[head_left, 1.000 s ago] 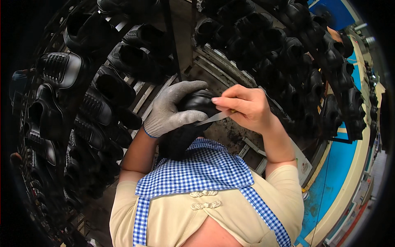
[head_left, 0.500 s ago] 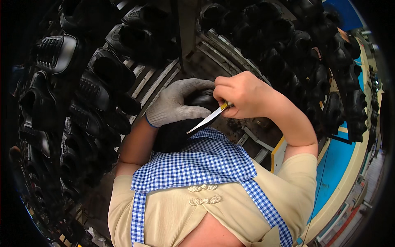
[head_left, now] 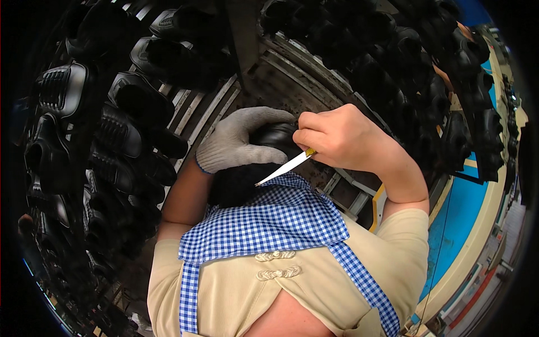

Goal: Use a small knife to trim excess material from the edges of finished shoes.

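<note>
Dim workroom, black shoes crowding both sides of you, slats and a dark, speckled floor between.

Nearest: your beige top, with two knotted fastenings at the middle. Over it, your blue-and-white checked apron, straps running back over both shoulders.

Just beyond the apron's upper edge, your left hand, in a grey knit glove, curls around a black shoe, thumb on the near side, fingers arched over the far side. Smooth, shiny part of the shoe shows between thumb and fingers. Dark mass below the glove reaches the apron; cannot tell how much of it is shoe.

Your right hand, bare, is closed on a slim pale tool, yellow where it enters your grip. Tool slants down and to your left, tip near the apron's edge; cannot tell whether it touches anything. Knuckles sit just beside the shoe.

Farther out: pale slats ahead, left-hand shoes in tiers, right-hand shoes packed densely. Beyond those, at right, a blue surface with a cream border.
</note>
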Demonstrator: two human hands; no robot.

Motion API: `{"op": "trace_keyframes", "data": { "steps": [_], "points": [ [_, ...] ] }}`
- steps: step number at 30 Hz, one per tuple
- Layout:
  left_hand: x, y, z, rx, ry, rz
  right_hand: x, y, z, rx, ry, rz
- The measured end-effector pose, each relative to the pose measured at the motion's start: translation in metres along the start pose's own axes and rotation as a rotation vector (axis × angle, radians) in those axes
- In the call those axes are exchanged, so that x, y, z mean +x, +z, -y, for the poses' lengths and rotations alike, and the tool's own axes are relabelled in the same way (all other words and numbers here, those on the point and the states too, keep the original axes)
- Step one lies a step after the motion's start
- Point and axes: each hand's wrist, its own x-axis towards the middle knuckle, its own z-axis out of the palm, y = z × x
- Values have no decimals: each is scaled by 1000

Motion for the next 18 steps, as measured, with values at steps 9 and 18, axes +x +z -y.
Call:
{"op": "trace_keyframes", "data": {
  "steps": [9, 18],
  "points": [
    [4, 2, -5, -56, -44, 91, -2, 8, -9, 155, 102, 203],
    [0, 1, 1, -120, -112, 59, -25, 36, -30, 678, 315, -84]
  ]
}}
